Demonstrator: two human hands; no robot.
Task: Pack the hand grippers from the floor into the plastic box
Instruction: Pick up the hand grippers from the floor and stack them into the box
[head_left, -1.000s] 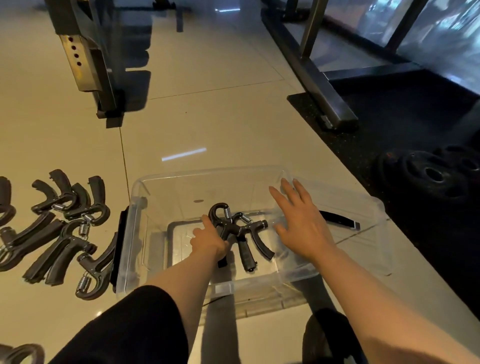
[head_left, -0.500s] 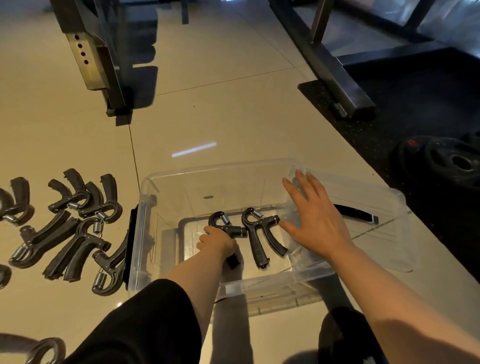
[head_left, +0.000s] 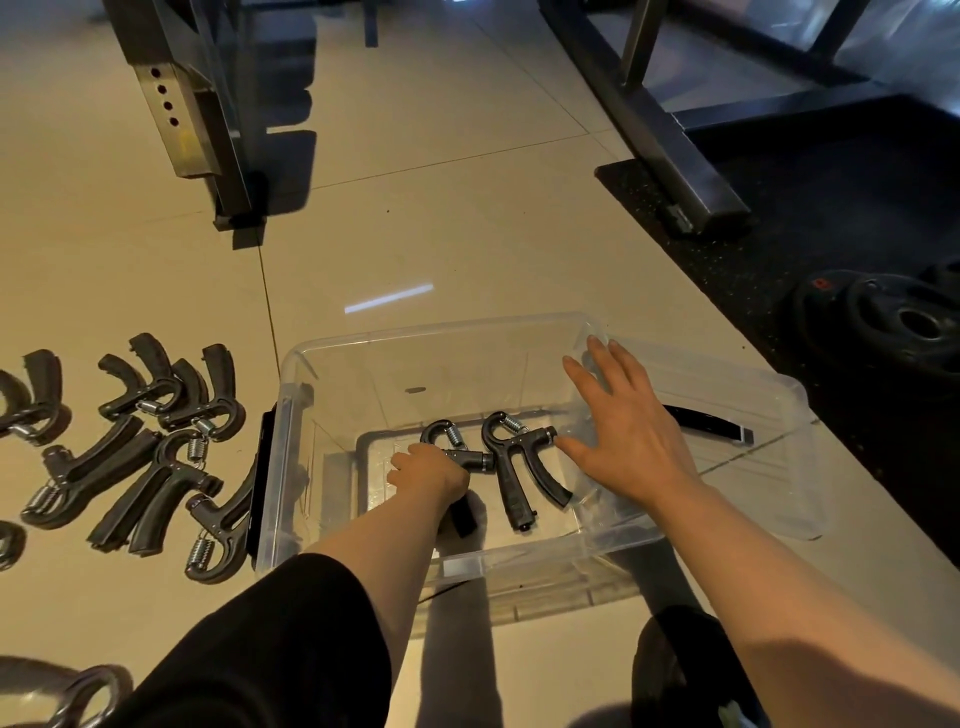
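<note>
Left hand (head_left: 428, 470) inside the clear plastic box (head_left: 291, 467), fingers curled round the handles of a hand gripper (head_left: 457, 452) that lies on the box floor; its spring loop points away from the person and its handles run back toward the wrist, so the long axis lies roughly along the forearm. Right hand (head_left: 626, 434) spread flat with straight fingers over the right part of the box, holding nothing; whether it presses the box wall or hovers cannot be told. Between the two hands lies a second gripper (head_left: 511, 470), free of both, loop away and handles splayed toward the person, just beside the first and apparently touching it at the crossbar.

The grippers still to be packed (head_left: 156, 457) lie in a loose cluster on the tiled floor (head_left: 441, 234) to the left of the box, the nearest one just beside its left wall (a black latch (head_left: 262, 483) stands on that side). The left hand is therefore the nearer one for the next pick: judged from this layout, it need only let go, lift over the left wall and reach leftward. Packing looks early, with two in and most outside.
</note>
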